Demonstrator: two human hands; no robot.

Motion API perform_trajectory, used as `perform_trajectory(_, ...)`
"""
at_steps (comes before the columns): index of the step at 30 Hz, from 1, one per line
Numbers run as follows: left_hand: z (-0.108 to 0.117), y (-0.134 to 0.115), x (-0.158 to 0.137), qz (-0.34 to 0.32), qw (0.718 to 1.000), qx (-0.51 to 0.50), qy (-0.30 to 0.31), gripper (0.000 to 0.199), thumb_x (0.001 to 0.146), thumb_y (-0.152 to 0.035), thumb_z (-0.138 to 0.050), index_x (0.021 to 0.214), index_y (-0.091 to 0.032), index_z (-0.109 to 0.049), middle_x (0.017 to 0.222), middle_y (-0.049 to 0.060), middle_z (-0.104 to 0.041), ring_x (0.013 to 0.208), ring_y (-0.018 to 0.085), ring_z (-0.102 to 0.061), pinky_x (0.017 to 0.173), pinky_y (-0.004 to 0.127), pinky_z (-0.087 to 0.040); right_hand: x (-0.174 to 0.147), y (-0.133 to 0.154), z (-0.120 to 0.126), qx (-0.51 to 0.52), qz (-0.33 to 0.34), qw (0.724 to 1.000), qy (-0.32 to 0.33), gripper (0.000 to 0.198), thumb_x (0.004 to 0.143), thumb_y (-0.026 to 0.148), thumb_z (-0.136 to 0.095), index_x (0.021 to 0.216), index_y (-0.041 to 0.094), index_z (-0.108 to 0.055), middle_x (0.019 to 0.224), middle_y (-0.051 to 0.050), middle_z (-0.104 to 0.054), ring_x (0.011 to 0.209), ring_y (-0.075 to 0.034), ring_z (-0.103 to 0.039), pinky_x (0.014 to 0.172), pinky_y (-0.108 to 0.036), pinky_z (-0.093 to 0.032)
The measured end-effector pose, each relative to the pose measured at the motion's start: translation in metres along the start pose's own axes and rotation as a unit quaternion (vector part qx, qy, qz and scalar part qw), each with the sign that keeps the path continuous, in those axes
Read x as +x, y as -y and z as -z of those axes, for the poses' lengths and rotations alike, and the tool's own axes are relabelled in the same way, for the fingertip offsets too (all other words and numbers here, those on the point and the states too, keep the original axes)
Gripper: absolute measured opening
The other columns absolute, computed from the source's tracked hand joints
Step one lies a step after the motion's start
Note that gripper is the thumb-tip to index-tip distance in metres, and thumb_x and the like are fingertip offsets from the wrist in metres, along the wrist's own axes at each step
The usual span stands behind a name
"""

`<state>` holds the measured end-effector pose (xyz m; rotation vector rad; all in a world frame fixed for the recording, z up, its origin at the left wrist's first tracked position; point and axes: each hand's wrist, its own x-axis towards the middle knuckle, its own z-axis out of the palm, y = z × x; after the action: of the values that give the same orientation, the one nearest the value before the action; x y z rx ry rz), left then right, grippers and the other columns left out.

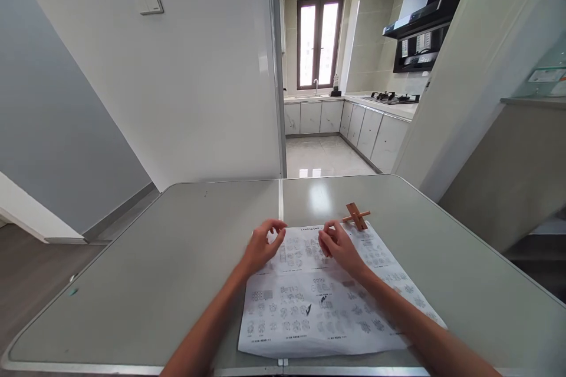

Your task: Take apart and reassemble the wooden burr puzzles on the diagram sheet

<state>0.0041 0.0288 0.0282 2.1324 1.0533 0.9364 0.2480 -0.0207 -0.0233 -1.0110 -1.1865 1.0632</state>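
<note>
A large printed paper sheet (292,321), covered with small line diagrams, lies on the table with creases across it. Over its upper left edge, my left hand (262,247) is raised with thumb and fingers apart and nothing visible between them. My right hand (339,242) hovers over the sheet's upper middle, fingers curled in; whatever they may hold is hidden. Just beyond it, at the sheet's far right corner, rests a small brown wooden assembly (355,216), a flat piece crossed by a thin stick. Two dark marks or bits (308,309) show on the paper's lower middle.
The grey folding table (177,283) has a metal rim and a centre seam. A small teal bit (72,291) is near its left edge. Behind stand a white wall (198,88) and a kitchen with white cabinets (311,116) and a gas stove (391,98).
</note>
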Motion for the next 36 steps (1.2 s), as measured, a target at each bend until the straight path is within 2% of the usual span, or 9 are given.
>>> perform_trajectory(2, 0.022, 0.015, -0.005, -0.039, 0.996, 0.070, 0.031, 0.029, 0.093, -0.045, -0.064, 0.113, -0.024, -0.067, 0.117, 0.009, -0.067, 0.109, 0.026, -0.062, 0.086, 0.036, -0.054, -0.004, -0.002, -0.005, -0.055, -0.004, 0.998, 0.040, 0.031, 0.094, 0.050, -0.062, 0.087, 0.026, -0.043, 0.062, 0.007, -0.057, 0.046, -0.011, -0.045, 0.047, -0.024, -0.037)
perform_trajectory(4, 0.039, 0.031, -0.012, -0.055, 0.988, 0.131, 0.064, 0.054, 0.083, -0.050, -0.075, 0.128, -0.024, -0.062, 0.131, 0.013, -0.061, 0.121, 0.032, -0.057, 0.100, 0.044, -0.050, -0.006, -0.005, -0.007, -0.101, -0.008, 0.993, 0.058, 0.030, 0.094, 0.050, -0.061, 0.087, 0.026, -0.045, 0.063, 0.006, -0.060, 0.046, -0.012, -0.047, 0.049, -0.025, -0.038)
perform_trajectory(7, 0.054, 0.050, -0.022, -0.045, 0.979, 0.176, 0.093, 0.082, 0.072, -0.059, -0.083, 0.140, -0.022, -0.054, 0.140, 0.016, -0.055, 0.128, 0.037, -0.053, 0.106, 0.050, -0.046, -0.007, -0.009, -0.007, -0.133, -0.015, 0.989, 0.068, 0.030, 0.093, 0.052, -0.060, 0.087, 0.026, -0.046, 0.063, 0.006, -0.061, 0.046, -0.013, -0.048, 0.050, -0.027, -0.039)
perform_trajectory(14, 0.053, 0.059, -0.023, -0.016, 0.980, 0.169, 0.102, 0.061, 0.076, -0.062, -0.079, 0.123, -0.025, -0.065, 0.120, 0.010, -0.062, 0.107, 0.029, -0.061, 0.092, 0.041, -0.051, -0.007, -0.009, -0.006, -0.143, -0.017, 0.987, 0.073, 0.030, 0.093, 0.053, -0.059, 0.087, 0.027, -0.046, 0.064, 0.005, -0.062, 0.048, -0.015, -0.049, 0.052, -0.028, -0.040)
perform_trajectory(20, 0.032, 0.040, -0.011, -0.031, 0.982, 0.161, 0.092, 0.060, 0.073, -0.062, -0.082, 0.116, -0.023, -0.066, 0.117, 0.010, -0.062, 0.105, 0.029, -0.060, 0.090, 0.041, -0.051, -0.007, -0.010, -0.006, -0.158, -0.002, 0.985, 0.075, 0.026, 0.096, 0.049, -0.056, 0.088, 0.026, -0.047, 0.065, 0.005, -0.062, 0.049, -0.014, -0.049, 0.051, -0.027, -0.040)
perform_trajectory(25, -0.018, 0.008, 0.000, -0.102, 0.983, 0.119, 0.100, 0.062, 0.069, -0.063, -0.085, 0.116, -0.026, -0.068, 0.114, 0.011, -0.063, 0.107, 0.032, -0.059, 0.094, 0.045, -0.048, -0.006, -0.007, -0.006, -0.131, -0.006, 0.990, 0.055, 0.030, 0.094, 0.051, -0.059, 0.087, 0.026, -0.044, 0.062, 0.006, -0.059, 0.047, -0.014, -0.046, 0.050, -0.027, -0.038)
perform_trajectory(29, -0.052, -0.003, 0.004, -0.117, 0.978, 0.125, 0.116, 0.060, 0.071, -0.063, -0.083, 0.114, -0.025, -0.069, 0.109, 0.012, -0.064, 0.105, 0.033, -0.058, 0.096, 0.048, -0.046, -0.005, -0.006, -0.004, -0.139, 0.004, 0.990, 0.030, 0.032, 0.093, 0.053, -0.060, 0.085, 0.026, -0.045, 0.061, 0.006, -0.057, 0.052, -0.015, -0.048, 0.052, -0.026, -0.037)
perform_trajectory(32, -0.059, 0.001, 0.002, -0.105, 0.980, 0.117, 0.122, 0.067, 0.070, -0.065, -0.083, 0.121, -0.024, -0.067, 0.111, 0.012, -0.062, 0.108, 0.034, -0.057, 0.098, 0.050, -0.046, -0.005, -0.007, -0.002, -0.166, 0.018, 0.986, 0.022, 0.032, 0.093, 0.053, -0.060, 0.084, 0.026, -0.047, 0.060, 0.005, -0.054, 0.053, -0.016, -0.048, 0.052, -0.027, -0.036)
perform_trajectory(36, -0.042, 0.014, -0.001, -0.099, 0.983, 0.058, 0.140, 0.100, 0.057, -0.062, -0.092, 0.142, -0.026, -0.055, 0.127, 0.014, -0.056, 0.122, 0.037, -0.052, 0.106, 0.052, -0.044, -0.002, -0.003, 0.002, -0.209, 0.058, 0.976, 0.022, 0.027, 0.091, 0.051, -0.062, 0.090, 0.025, -0.055, 0.079, -0.001, -0.063, 0.067, -0.020, -0.058, 0.059, -0.031, -0.045)
